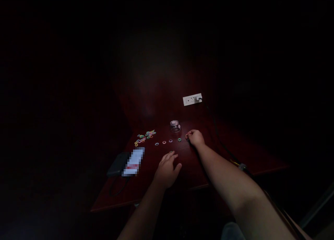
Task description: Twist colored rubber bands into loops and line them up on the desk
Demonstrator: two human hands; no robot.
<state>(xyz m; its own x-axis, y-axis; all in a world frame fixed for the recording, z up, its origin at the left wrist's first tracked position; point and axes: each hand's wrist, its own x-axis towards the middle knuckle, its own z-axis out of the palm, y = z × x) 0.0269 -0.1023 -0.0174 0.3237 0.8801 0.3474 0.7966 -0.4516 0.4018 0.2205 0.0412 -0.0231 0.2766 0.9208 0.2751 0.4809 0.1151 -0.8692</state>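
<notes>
My right hand (196, 138) pinches an orange hair tie (187, 136), a small ring, at the right end of a loose row on the dark red table. To its left in that row lie a green hair tie (179, 140), a purple one, a pink one (164, 142) and a blue one (157, 144), set apart from each other. My left hand (167, 168) is open, palm down over the table in front of the row. At its fingertips another greenish hair tie (171, 152) shows in part; whether the fingers touch it is unclear.
A pile of mixed hair ties (148, 134) lies at the back left. Behind the row stands a clear jar (175, 126). A lit phone (134, 161) rests against a dark box-like object (118, 164) at left. A wall socket (192, 99) holds a plug; its cable runs down the right.
</notes>
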